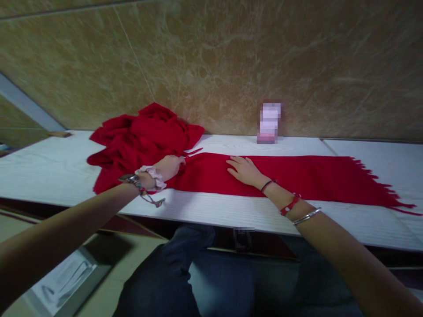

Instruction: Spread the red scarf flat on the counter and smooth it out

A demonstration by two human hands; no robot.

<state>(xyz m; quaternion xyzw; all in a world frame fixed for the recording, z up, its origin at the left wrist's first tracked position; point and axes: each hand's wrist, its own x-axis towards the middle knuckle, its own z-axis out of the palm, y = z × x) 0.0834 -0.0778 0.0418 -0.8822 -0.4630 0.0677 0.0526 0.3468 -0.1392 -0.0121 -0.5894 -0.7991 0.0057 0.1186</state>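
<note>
Two bare hands are at a red fringed scarf [306,176], laid nearly flat on the white counter [205,210], its long axis running left to right across the person's front. Right hand [246,171]: palm down near mid-length, fingers slightly apart; this is the hand nearer the visible fringe, which lies well to its right. Left hand [169,168]: fingers curled at the scarf's left part, beside a heap of red cloth [142,138]; whether they pinch the fabric cannot be told. Any join between scarf and heap is unclear.
</note>
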